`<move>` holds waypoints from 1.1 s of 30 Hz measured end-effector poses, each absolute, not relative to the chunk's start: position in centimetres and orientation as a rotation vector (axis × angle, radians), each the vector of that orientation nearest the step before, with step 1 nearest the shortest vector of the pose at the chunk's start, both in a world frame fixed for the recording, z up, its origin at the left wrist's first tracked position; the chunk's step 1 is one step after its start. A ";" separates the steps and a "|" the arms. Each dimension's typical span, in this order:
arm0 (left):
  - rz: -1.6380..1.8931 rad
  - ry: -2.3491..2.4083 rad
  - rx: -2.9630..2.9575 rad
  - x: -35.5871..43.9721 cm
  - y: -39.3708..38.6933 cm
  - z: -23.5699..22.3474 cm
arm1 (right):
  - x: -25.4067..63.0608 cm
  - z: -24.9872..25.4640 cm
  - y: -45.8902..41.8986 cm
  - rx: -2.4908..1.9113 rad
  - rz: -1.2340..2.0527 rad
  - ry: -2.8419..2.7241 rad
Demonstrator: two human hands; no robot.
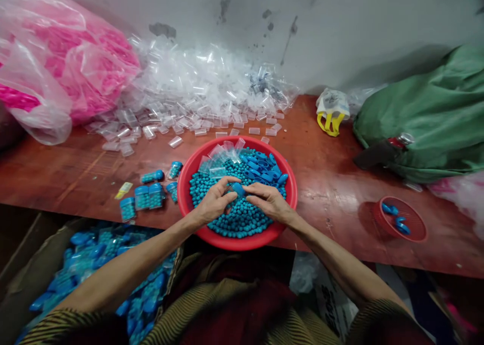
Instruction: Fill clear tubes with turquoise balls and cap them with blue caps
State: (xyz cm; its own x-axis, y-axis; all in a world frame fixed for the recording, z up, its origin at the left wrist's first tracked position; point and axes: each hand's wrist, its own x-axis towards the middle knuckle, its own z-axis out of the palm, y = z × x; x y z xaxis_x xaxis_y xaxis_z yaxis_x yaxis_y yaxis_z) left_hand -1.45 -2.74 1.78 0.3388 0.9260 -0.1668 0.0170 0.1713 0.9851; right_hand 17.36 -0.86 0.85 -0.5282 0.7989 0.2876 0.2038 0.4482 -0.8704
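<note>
Over a red basin (184, 204) of small blue beads (240, 224), my left hand (216, 200) and my right hand (271, 200) meet at one small container with a blue cap (238, 189). The left fingers close round its body and hide much of it. My right thumb and fingertips pinch at the cap's right side. Within the basin, clear plastic tubes (217, 172) lie on the beads at the back left. Several blue caps (264, 167) are heaped at the back right.
Filled bead containers (149, 196) stand left of the basin. Behind lies a pile of clear tubes (200, 90), beside a bag of pink pieces (86, 58). A red basket (401, 219), a dark bottle (381, 151) and a green sack (423, 108) are right. Below left is a full box (86, 259).
</note>
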 end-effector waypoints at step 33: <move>1.026 1.176 1.210 0.8 -3.1 2.6 | 12.9 0.0 -2.6 -1.193 0.310 -2.254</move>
State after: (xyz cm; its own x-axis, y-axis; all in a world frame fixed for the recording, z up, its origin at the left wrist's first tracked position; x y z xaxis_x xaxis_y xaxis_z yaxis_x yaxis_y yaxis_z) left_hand 0.78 -3.07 2.58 0.1297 0.9860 -0.1043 0.0304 0.1012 0.9944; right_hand 12.92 -2.65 0.02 -0.4439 0.8153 0.3719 0.6845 0.5763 -0.4464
